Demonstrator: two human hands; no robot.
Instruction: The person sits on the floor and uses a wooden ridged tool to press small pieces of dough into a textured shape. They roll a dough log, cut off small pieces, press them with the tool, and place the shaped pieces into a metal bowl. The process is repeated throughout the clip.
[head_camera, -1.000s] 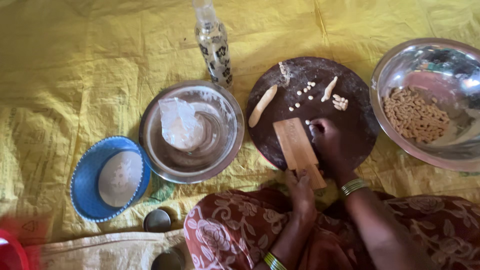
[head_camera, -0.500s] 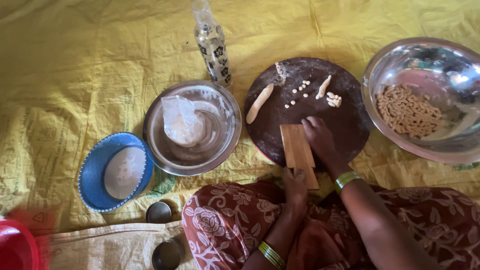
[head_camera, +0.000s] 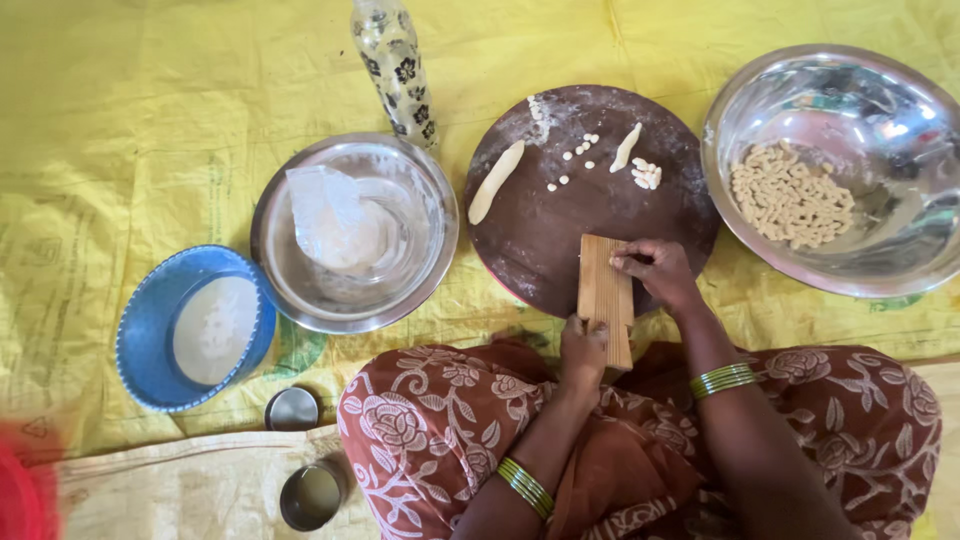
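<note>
— Left hand (head_camera: 583, 350)?
— Clamped on the near end of the small ribbed wooden board (head_camera: 605, 297), thumb on top, fingers wrapped under.
— Right hand (head_camera: 655, 272)?
— Fingertips pinched together, pressed against the board's upper right edge; too small to tell whether a dough bit sits beneath.
— Board's place?
— Tilted, far end resting on the round dark rolling board (head_camera: 590, 195), near end over the lap.
— On the round board?
— Two dough ropes (head_camera: 495, 182), plus cut dough bits (head_camera: 646, 175) scattered near the far side.
— Around?
— Right: large steel bowl (head_camera: 900, 260) with shaped pieces (head_camera: 790, 197). Left: steel bowl with a plastic bag (head_camera: 335, 220), blue basket with dough (head_camera: 150, 330), patterned bottle (head_camera: 393, 65). All on a yellow sheet (head_camera: 130, 130).
</note>
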